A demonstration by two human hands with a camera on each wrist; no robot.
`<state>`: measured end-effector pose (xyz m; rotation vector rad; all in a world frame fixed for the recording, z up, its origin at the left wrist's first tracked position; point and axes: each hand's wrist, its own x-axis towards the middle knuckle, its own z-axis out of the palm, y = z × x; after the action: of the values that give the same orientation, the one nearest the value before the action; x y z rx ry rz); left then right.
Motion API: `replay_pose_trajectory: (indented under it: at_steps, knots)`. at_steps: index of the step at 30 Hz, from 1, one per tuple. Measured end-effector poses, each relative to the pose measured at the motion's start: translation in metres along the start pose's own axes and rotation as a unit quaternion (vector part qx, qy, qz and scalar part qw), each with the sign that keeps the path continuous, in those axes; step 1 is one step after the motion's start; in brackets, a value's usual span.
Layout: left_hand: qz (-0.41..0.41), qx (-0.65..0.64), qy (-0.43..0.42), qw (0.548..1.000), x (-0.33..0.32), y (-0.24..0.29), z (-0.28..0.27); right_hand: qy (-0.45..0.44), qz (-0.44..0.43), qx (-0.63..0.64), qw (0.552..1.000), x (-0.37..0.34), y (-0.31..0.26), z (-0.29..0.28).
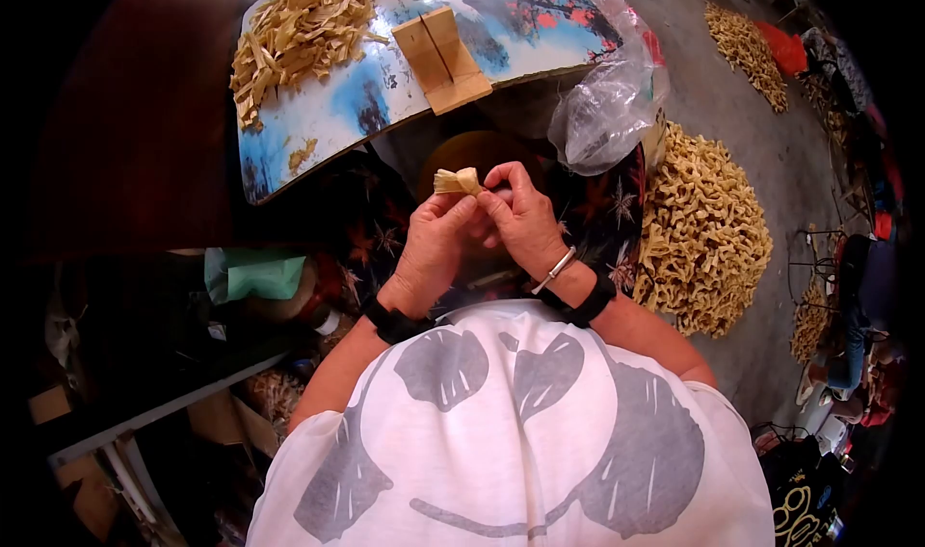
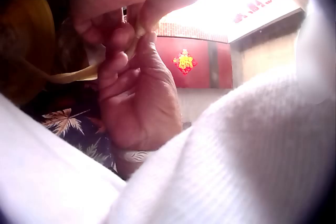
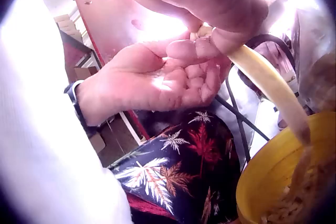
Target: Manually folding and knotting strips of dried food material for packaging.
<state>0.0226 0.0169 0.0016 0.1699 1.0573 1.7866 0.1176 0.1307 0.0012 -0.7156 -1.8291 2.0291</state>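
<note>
Both hands meet above the lap, around a small bundle of pale yellow strips (image 1: 458, 180) with a band wrapped about its middle. The left hand (image 1: 434, 248) pinches the bundle from the left, between thumb and fingers. On the other side the right hand (image 1: 528, 224), with a bracelet at its wrist, holds the bundle's wrapped end between thumb and curled fingers. In the right wrist view a long pale strip (image 3: 273, 85) runs down from the fingers toward a yellow tub (image 3: 262, 176). Fingers hide part of the bundle.
Ahead stands a painted table (image 1: 405, 85) with a heap of pale strips (image 1: 308, 37) and a slotted wooden block (image 1: 443, 61). A clear plastic bag (image 1: 607, 114) hangs at its right edge. A large pile of twisted yellowish pieces (image 1: 703, 239) lies on the right.
</note>
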Motion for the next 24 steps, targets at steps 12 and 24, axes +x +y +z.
replay_pose_trajectory:
  at_steps: [12,24]
  knots:
    - [0.127,0.319,0.051,0.938,0.011,0.006,-0.003,0.079,-0.181,-0.236,0.951,0.005,-0.010,-0.008]
    - [0.077,0.272,0.029,0.959,-0.001,0.004,-0.003,0.083,-0.219,-0.242,0.941,0.027,-0.006,-0.014]
